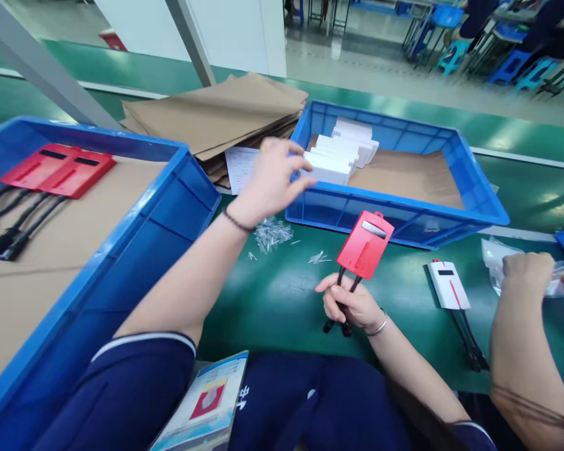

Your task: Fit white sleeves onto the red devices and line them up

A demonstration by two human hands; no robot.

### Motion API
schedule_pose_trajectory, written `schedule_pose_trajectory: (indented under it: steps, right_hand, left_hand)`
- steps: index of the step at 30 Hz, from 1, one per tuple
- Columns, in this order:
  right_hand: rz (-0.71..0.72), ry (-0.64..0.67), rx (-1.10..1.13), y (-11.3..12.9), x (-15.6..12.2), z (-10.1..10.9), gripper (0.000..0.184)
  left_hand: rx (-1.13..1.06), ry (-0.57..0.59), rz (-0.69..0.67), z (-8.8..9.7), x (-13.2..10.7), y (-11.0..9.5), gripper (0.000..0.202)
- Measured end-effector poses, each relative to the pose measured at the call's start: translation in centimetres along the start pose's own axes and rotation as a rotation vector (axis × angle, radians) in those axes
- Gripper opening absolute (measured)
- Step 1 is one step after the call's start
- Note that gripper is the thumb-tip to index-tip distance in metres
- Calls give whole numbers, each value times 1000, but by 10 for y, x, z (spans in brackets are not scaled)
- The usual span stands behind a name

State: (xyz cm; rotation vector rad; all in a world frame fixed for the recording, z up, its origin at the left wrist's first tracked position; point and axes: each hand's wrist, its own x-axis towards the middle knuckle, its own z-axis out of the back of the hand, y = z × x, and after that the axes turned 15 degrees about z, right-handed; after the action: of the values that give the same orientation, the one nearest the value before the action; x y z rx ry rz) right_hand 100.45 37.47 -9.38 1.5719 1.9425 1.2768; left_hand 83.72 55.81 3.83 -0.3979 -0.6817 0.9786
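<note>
My right hand (350,302) is closed around the black cables of a red device (365,245), which stands upright above the fist with its small grey window facing me. The cable ends (337,327) hang below my fingers. Slightly blurred, my left hand (277,172) reaches over the near left corner of a blue bin (404,219), thumb and fingers apart and nothing seen between them. Right beside its fingertips is a row of white box-like pieces (338,150) inside that bin. Under my left wrist, a heap of small clear slivers (272,234) lies on the green table (282,300).
At left, a larger blue bin (136,219) holds red devices (59,169) with black cables on cardboard. Brown paper sheets (216,113) are stacked behind. On the right lie a white device (450,285) and a clear plastic bag (496,257), which a co-worker's hands (529,272) touch.
</note>
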Motion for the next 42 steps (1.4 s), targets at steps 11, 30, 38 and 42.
schedule_pose_trajectory:
  steps: [11,30,38,42]
  right_hand:
    - [292,-305,-232,26,-10,8,23]
    - [417,-606,-518,22,12,3,34]
    - [242,-594,-344,17,17,-6,41]
    - [258,-671,-324,12,17,-3,44]
  left_hand:
    - [645,257,120,-21,88,0,31]
    - [-651,-71,40,-37,-140,-5,29]
    - [-738,-474,347,-70,-143,-5,35]
    - [-913,-377,581,-92,-143,-10,18]
